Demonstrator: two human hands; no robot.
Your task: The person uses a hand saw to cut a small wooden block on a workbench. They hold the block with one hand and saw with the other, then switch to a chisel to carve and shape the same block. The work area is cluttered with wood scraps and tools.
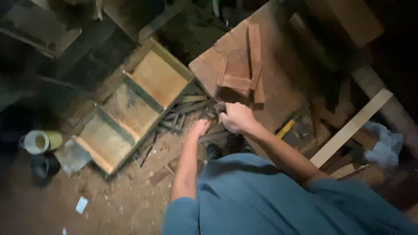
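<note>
My right hand [236, 117] is closed around a small dark block-like object [220, 106] just below the edge of a reddish wooden board [278, 82]. My left hand [200, 127] reaches down beside it toward a pile of dark scraps [180, 117] on the sawdust floor; what it touches is blurred. Several short wooden strips [244, 72] lie stacked on the board above my right hand.
A wooden frame with three compartments [130, 109] lies on the floor to the left. A yellow-white container [40, 141] and a dark cup [42, 167] stand at far left. A pale plank [352, 127], a yellow-handled tool [285, 129] and white plastic [385, 146] sit right.
</note>
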